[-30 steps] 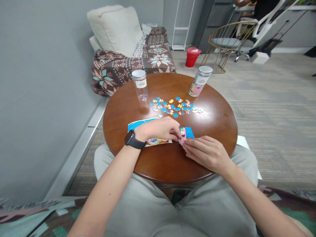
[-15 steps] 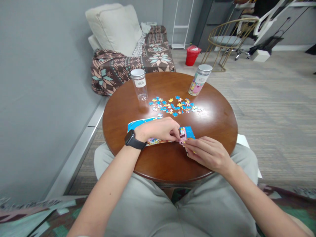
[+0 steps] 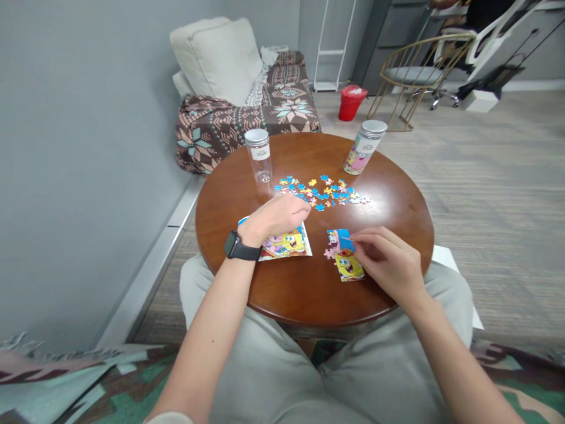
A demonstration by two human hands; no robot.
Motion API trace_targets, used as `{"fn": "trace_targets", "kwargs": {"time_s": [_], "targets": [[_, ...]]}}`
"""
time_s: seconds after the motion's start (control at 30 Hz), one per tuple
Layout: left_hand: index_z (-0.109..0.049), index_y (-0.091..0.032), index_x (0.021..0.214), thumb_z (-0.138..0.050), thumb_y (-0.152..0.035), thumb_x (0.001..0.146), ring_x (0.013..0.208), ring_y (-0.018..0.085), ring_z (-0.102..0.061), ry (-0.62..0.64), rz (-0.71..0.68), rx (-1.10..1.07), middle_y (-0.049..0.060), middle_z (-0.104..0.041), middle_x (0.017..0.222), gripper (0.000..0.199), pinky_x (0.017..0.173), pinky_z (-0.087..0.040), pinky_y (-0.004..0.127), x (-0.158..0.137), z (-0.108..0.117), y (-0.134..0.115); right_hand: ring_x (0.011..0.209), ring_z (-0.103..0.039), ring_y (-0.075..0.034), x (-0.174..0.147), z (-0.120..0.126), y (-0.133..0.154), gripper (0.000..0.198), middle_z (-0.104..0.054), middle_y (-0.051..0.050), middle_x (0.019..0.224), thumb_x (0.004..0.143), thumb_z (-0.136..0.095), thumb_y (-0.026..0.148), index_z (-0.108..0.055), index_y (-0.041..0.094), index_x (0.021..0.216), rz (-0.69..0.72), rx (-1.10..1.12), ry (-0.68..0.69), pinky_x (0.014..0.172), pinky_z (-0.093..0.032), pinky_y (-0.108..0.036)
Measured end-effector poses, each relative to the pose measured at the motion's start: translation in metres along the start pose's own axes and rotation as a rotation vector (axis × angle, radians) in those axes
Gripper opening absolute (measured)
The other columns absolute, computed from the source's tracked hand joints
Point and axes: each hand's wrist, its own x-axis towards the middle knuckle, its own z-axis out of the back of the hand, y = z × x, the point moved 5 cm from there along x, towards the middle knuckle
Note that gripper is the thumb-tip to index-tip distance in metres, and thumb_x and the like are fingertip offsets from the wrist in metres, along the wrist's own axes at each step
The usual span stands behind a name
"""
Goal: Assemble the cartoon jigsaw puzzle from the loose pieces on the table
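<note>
A partly joined jigsaw puzzle [image 3: 350, 268] with a yellow cartoon face and a pink figure lies on the table in front of me. At its upper right edge, my right hand [image 3: 391, 262] pinches what looks like a puzzle piece [image 3: 346, 238], seen nearly edge-on. My left hand [image 3: 280, 217] hovers with curled fingers over the printed picture sheet [image 3: 293, 242] and hides part of it; whatever is between those fingertips is hidden. Just beyond that hand, loose puzzle pieces [image 3: 338, 193] in blue, yellow and pink are spread out.
A clear jar with a silver lid [image 3: 259, 156] stands at the back left of the round wooden table [image 3: 304, 294]. A printed jar [image 3: 365, 147] stands at the back right. Past the table are a covered sofa [image 3: 247, 118], a red bin [image 3: 352, 103] and a gold-framed chair [image 3: 412, 75].
My left hand has left the joined puzzle, moving up and left toward the loose pieces. My right hand has shifted to the puzzle's upper right, uncovering the yellow face. The view has shifted slightly.
</note>
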Motion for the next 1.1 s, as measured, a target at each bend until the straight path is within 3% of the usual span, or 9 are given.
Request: {"fn": "trace_targets", "kwargs": {"time_s": [0.2,0.33,0.47,0.6,0.87,1.1], "targets": [[-0.030,-0.020,0.051,-0.036,-0.012,0.080,0.052,0.012,-0.030,-0.024,0.060,-0.020,-0.001,-0.037,0.050,0.031,0.057,-0.024,0.032,-0.002,0.005,0.003,0.067,-0.065,-0.016,-0.001,-0.001,-0.014,0.010,-0.070,-0.004,0.085,0.087,-0.059,0.016,-0.068,0.020,0.084,-0.203,-0.017,-0.034,0.061,-0.055,-0.027],[-0.038,-0.019,0.052,-0.041,-0.011,0.076,0.051,0.011,-0.034,0.021,0.184,-0.067,-0.002,-0.043,0.050,0.025,0.054,-0.025,0.029,-0.008,0.007,0.010,0.067,-0.065,-0.017,-0.004,-0.003,-0.022,0.009,-0.069,-0.004,0.083,0.085,-0.061,0.017,-0.068,0.021,0.079,-0.278,-0.068,-0.071,0.063,-0.055,-0.031],[-0.050,-0.018,0.067,-0.049,-0.008,0.068,0.056,0.011,-0.043,0.128,0.221,-0.171,-0.003,-0.053,0.060,0.010,0.054,-0.029,0.025,-0.014,0.003,0.018,0.067,-0.064,-0.019,-0.006,-0.006,-0.027,0.009,-0.067,-0.004,0.082,0.083,-0.061,0.017,-0.067,0.021,0.078,-0.273,-0.119,-0.058,0.062,-0.053,-0.034],[-0.047,-0.019,0.070,-0.054,-0.013,0.069,0.060,0.011,-0.045,0.140,0.198,-0.194,-0.004,-0.051,0.063,0.010,0.057,-0.032,0.024,-0.016,0.002,0.023,0.068,-0.063,-0.019,-0.006,-0.007,-0.027,0.010,-0.066,-0.005,0.081,0.082,-0.060,0.017,-0.068,0.022,0.078,-0.256,-0.123,-0.057,0.062,-0.052,-0.034],[-0.045,-0.020,0.069,-0.071,-0.039,0.069,0.060,0.011,-0.041,0.157,0.212,-0.128,-0.004,-0.048,0.066,0.032,0.058,-0.029,0.025,-0.013,0.000,0.019,0.070,-0.062,-0.019,-0.006,-0.008,-0.029,0.016,-0.065,-0.005,0.084,0.082,-0.056,0.013,-0.069,0.021,0.087,-0.297,-0.083,-0.030,0.066,-0.054,-0.035],[-0.042,-0.020,0.066,-0.074,-0.026,0.066,0.058,0.010,-0.040,0.096,0.290,-0.152,-0.006,-0.044,0.063,0.032,0.056,-0.027,0.024,-0.007,-0.006,0.033,0.092,-0.061,-0.027,-0.004,-0.012,-0.024,0.020,-0.063,-0.010,0.099,0.086,-0.059,0.021,-0.070,0.021,0.103,-0.233,-0.096,0.040,0.082,-0.053,-0.044]]}}
